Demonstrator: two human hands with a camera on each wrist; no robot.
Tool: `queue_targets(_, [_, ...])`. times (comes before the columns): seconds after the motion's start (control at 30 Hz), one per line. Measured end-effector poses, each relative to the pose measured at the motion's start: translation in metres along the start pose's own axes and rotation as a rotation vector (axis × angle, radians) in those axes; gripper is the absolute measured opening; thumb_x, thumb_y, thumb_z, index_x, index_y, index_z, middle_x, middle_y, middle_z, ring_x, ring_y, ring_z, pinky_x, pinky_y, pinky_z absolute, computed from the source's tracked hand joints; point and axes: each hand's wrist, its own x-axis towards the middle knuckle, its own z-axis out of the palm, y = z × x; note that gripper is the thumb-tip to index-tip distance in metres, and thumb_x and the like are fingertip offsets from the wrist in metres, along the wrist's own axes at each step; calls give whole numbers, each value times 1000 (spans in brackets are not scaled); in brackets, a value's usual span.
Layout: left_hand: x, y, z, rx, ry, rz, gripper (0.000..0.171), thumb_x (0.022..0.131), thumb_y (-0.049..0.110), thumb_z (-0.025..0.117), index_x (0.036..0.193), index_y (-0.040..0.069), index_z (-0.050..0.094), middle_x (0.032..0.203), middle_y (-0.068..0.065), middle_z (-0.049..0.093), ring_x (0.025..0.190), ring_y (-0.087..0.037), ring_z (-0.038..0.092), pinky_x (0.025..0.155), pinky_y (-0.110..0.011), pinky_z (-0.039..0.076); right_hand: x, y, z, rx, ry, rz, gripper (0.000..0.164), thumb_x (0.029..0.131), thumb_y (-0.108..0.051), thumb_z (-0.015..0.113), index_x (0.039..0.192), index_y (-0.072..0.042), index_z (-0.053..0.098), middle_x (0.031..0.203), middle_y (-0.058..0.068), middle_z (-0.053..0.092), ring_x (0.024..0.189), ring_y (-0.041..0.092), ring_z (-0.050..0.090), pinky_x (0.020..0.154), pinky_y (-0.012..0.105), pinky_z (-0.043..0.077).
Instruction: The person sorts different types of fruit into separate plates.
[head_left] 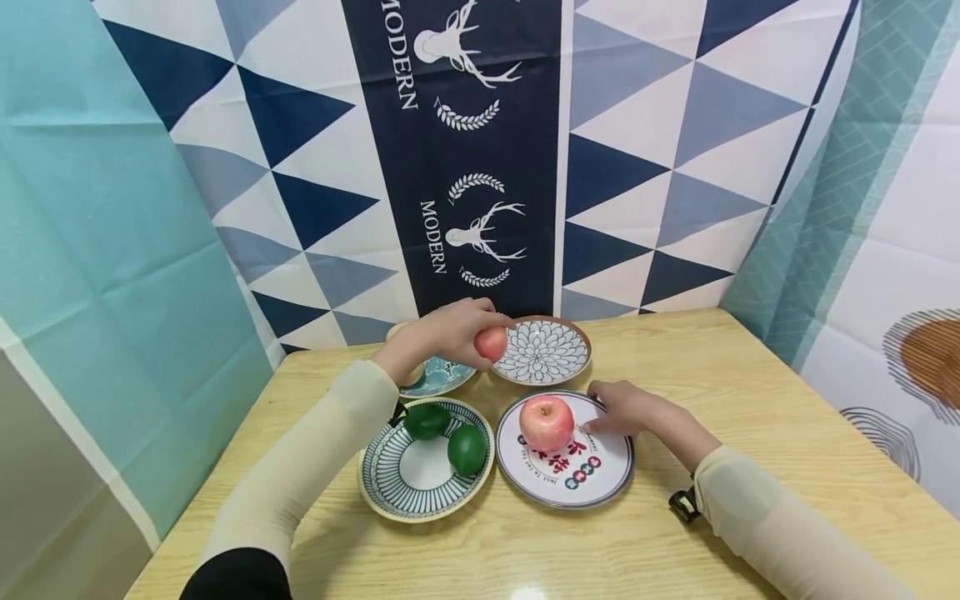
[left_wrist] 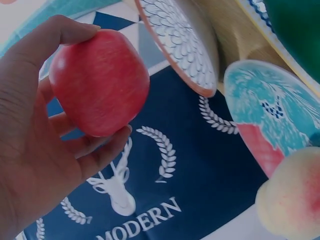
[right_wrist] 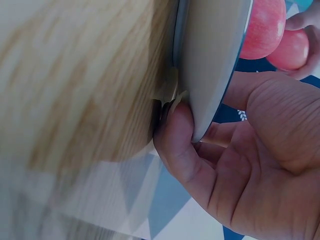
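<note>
Above the far middle of the table [head_left: 750, 367], just over the near-left rim of the flower-patterned plate [head_left: 543, 352], my left hand [head_left: 442, 337] holds a small red apple [head_left: 491, 343], fingers and thumb curled round it; the left wrist view shows the same apple [left_wrist: 100, 82] cradled between thumb and fingertips. Behind that hand, toward the far left, a teal plate [head_left: 442, 375] peeks out, with a pale peach-coloured fruit [left_wrist: 295, 200] seen near it in the wrist view. My right hand [head_left: 637, 412] rests at the right rim of the white printed plate [head_left: 585, 479], which sits near the table's centre; in the right wrist view its fingers [right_wrist: 180, 130] curl under the rim [right_wrist: 210, 65], pinching it against the wood. A larger apple [head_left: 547, 422] stands on that plate, just beside my right fingertips and well apart from my left hand. Toward the near left, a striped bowl [head_left: 408, 483] carries two green fruits [head_left: 446, 433]
</note>
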Motion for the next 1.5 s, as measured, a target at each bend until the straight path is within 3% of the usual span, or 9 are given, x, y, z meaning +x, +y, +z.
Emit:
queue_targets(0.43, [-10,35,-10,-4,27,38,73,81,43,88,148,36,61,133,1,56,117,-17,49,83,-25,53,0,1,1,-4,-1,-3,45,95,-26,81,124,1,59,102,16,64,78,23,64,60,35,57])
queue_targets(0.87, [-12,69,-10,23,-8,162,73,83,44,83,151,37,58,138,-2,54,122,-19,46,86,-33,50,0,1,-1,-18,-3,-14,43,95,-26,80,122,1,59,100,14,65,81,23,64,63,35,56])
queue_targets(1.1, [-11,87,-7,30,6,233,71,84,45,83,150,37,59,133,1,55,130,-18,42,89,-30,52,-1,0,-1,-39,11,-34,42,95,-26,80,119,1,60,98,13,64,82,24,63,65,36,54])
queue_targets(1.27, [-10,99,-5,48,4,286,72,83,44,82,151,36,58,131,2,55,123,-16,47,90,-30,49,-2,1,-1,-46,18,-52,44,95,-27,81,119,3,59,100,15,65,80,23,63,63,35,54])
queue_targets(1.37, [-11,105,-4,49,-3,315,73,82,44,83,151,34,58,131,1,55,118,-14,49,86,-27,48,-1,2,0,-40,19,-63,55,95,-26,81,133,5,56,107,22,66,82,26,66,62,37,56])
queue_targets(1.5, [-14,115,-4,34,-15,330,73,82,45,84,150,32,59,133,1,54,119,-15,48,86,-26,49,-1,3,0,-70,37,-94,78,93,-26,83,153,7,44,126,31,65,101,33,67,85,49,57])
